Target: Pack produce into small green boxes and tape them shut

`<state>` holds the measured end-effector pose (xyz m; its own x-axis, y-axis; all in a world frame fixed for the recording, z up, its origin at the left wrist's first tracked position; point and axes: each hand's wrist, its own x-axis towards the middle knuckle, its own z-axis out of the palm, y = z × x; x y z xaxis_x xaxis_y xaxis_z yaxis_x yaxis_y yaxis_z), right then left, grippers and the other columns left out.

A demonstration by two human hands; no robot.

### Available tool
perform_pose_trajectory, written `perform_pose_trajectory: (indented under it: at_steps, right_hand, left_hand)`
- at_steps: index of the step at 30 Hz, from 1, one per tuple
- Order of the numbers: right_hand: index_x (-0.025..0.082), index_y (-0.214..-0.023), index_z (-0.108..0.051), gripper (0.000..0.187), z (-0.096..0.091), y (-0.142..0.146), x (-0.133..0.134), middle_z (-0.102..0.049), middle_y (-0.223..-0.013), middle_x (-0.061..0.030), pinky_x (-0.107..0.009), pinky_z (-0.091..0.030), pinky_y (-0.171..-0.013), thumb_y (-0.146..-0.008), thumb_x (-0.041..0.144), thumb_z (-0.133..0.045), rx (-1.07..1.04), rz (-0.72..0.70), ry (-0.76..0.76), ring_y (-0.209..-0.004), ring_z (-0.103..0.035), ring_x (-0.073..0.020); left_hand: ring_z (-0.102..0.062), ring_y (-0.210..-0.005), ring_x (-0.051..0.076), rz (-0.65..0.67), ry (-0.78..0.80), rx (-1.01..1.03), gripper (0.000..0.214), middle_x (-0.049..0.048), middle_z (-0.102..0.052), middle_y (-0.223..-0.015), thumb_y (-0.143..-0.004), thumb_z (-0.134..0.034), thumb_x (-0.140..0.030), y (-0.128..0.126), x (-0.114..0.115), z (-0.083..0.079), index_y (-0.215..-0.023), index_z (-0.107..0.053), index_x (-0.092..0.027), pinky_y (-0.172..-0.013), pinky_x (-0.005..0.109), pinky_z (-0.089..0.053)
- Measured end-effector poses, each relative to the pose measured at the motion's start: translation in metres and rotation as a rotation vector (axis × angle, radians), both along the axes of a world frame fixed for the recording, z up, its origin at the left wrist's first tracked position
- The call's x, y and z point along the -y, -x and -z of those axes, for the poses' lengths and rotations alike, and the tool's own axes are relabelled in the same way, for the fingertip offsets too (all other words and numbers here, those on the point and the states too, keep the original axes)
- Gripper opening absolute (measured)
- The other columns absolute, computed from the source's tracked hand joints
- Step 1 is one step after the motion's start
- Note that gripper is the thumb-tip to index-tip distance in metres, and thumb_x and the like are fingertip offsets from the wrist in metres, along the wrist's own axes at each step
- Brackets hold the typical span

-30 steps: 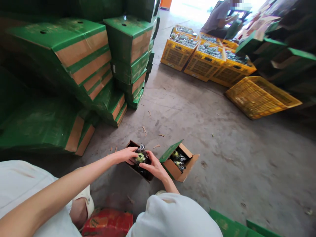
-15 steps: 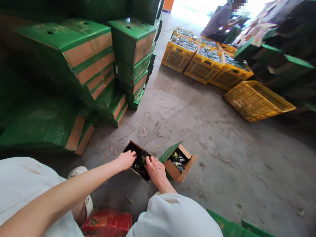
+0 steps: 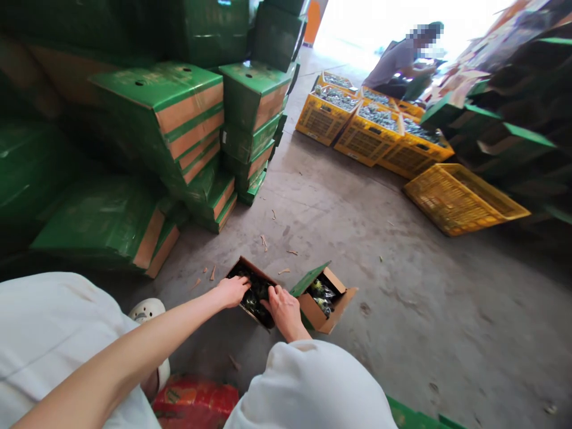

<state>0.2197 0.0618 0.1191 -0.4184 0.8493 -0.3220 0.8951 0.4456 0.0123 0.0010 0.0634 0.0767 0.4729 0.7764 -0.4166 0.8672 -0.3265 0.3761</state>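
Observation:
A small open cardboard box [image 3: 245, 261] with dark, glossy contents in clear plastic sits on the floor between my legs. My left hand [image 3: 234, 291] reaches in over its left end, fingers stretched onto the contents. At the right end lies my right hand [image 3: 285, 305], thumb apart from the fingers, pressing on the contents near the rim. The fingertips of both hands are partly hidden in the box. Just right of it, a second box [image 3: 333, 319] with green outside and raised flaps holds yellow-green and dark pieces in clear plastic.
Green cartons [image 3: 192, 89] are stacked on the left. Yellow crates [image 3: 366, 143] full of small greyish items stand ahead, beside a crouching person [image 3: 393, 65]. A tilted yellow crate [image 3: 460, 199] is at right. A red package [image 3: 196, 402] lies by my feet.
The dark tuft that stood up by my right fingers is now down in the box, and the right hand has shifted slightly. The camera view has tilted up a little.

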Motion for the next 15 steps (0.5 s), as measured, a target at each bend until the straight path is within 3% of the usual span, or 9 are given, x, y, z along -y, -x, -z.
perform_pose_trajectory:
  at_steps: [2, 5, 8, 10, 15]
  right_hand:
    - [0.019, -0.122, -0.070, 0.019, -0.005, -0.002, 0.004, -0.072, -0.119, -0.0146, -0.034, -0.058, -0.092, -0.107, 0.026, -0.061, -0.007, -0.043, -0.032, -0.114, -0.071, -0.0279]
    - [0.014, -0.134, -0.068, 0.035, -0.004, 0.000, 0.008, -0.073, -0.117, -0.0173, -0.033, -0.060, -0.090, -0.106, 0.009, -0.048, -0.001, -0.128, 0.082, -0.107, -0.074, -0.0259]
    - [0.002, -0.149, -0.058, 0.051, 0.001, 0.005, 0.007, -0.072, -0.123, -0.0263, -0.036, -0.061, -0.091, -0.099, 0.000, -0.047, 0.039, -0.085, 0.218, -0.107, -0.076, -0.0297]
    - [-0.002, -0.147, -0.058, 0.052, 0.002, 0.007, 0.002, -0.072, -0.125, -0.0294, -0.039, -0.061, -0.094, -0.096, 0.000, -0.049, 0.037, -0.044, 0.276, -0.112, -0.076, -0.0332]
    - [0.013, -0.132, -0.070, 0.035, 0.001, 0.006, -0.013, -0.081, -0.111, -0.0172, -0.029, -0.058, -0.082, -0.100, 0.014, -0.056, -0.043, -0.041, 0.401, -0.103, -0.079, -0.0287]
  left_hand:
    - [-0.064, -0.135, 0.030, -0.008, 0.009, -0.001, 0.061, 0.0141, -0.057, -0.159, -0.092, -0.055, -0.009, 0.001, 0.000, 0.000, -0.150, -0.061, -0.027, -0.103, 0.043, -0.061]
    - [-0.063, -0.138, 0.031, -0.003, 0.021, 0.000, 0.063, 0.0141, -0.055, -0.162, -0.093, -0.054, -0.008, 0.002, 0.000, 0.000, -0.152, -0.059, -0.027, -0.104, 0.044, -0.061]
    - [-0.060, -0.143, 0.031, 0.012, 0.027, 0.002, 0.064, 0.0144, -0.052, -0.165, -0.093, -0.052, -0.008, 0.002, -0.001, -0.001, -0.155, -0.056, -0.025, -0.108, 0.043, -0.059]
    - [-0.059, -0.144, 0.030, 0.015, 0.027, 0.004, 0.065, 0.0145, -0.052, -0.165, -0.093, -0.051, -0.007, 0.001, -0.002, -0.001, -0.155, -0.056, -0.024, -0.111, 0.042, -0.057]
    - [-0.054, -0.151, 0.029, 0.009, 0.043, 0.021, 0.066, 0.0161, -0.049, -0.168, -0.093, -0.049, -0.005, 0.001, 0.002, -0.001, -0.158, -0.054, -0.019, -0.119, 0.041, -0.051]
